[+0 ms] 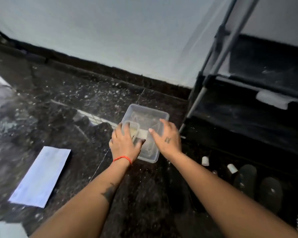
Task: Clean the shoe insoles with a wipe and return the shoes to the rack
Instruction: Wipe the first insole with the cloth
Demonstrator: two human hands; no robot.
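Note:
A clear plastic tub (159, 114) stands on the dark speckled floor beside the shoe rack (248, 93). Inside it lie a smaller clear container (133, 125) and a small white piece (143, 134), perhaps a wipe. My left hand (125, 145) rests over the tub's near left side, fingers spread on the small container. My right hand (167, 136) is spread over the tub's right rim, fingers relaxed. A pair of black shoes (258, 186) sits on the floor at the lower right.
The black rack with grey poles fills the right; a white thing (273, 100) lies on its shelf. A white sheet (41, 176) lies on the floor at left. Two small white-capped bottles (205, 160) stand near the shoes. A white wall rises behind.

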